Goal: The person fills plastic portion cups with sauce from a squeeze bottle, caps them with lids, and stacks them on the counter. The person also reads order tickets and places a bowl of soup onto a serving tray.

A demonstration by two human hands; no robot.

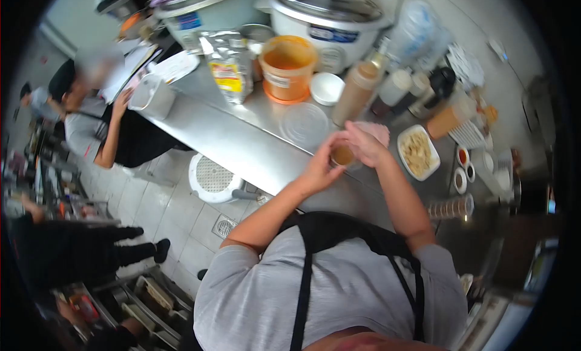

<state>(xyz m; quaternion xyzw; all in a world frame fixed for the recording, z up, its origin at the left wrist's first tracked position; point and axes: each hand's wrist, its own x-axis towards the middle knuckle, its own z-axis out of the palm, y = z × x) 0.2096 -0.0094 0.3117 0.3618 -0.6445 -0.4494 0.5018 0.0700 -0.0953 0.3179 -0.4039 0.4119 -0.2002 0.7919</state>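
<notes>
Both my hands are together over the steel counter (227, 136), around a small clear cup (342, 155) with brown contents. My left hand (321, 169) has its fingers wrapped round the cup's left side. My right hand (364, 146) lies against the cup's upper right side, fingers bent toward the left hand. A pink cloth (376, 132) is just behind the right hand. To the right is a white dish of pale pieces (417, 152). A round clear lid (304, 125) lies flat to the left, and a brown sauce bottle (357, 92) stands behind my hands.
An orange tub (288, 69), a white bowl (327, 88), a foil bag (227, 66) and a large cooker (330, 30) stand behind. Several bottles and a row of stacked cups (451, 207) are at right. A co-worker (91, 118) holds a white container (152, 96) at left.
</notes>
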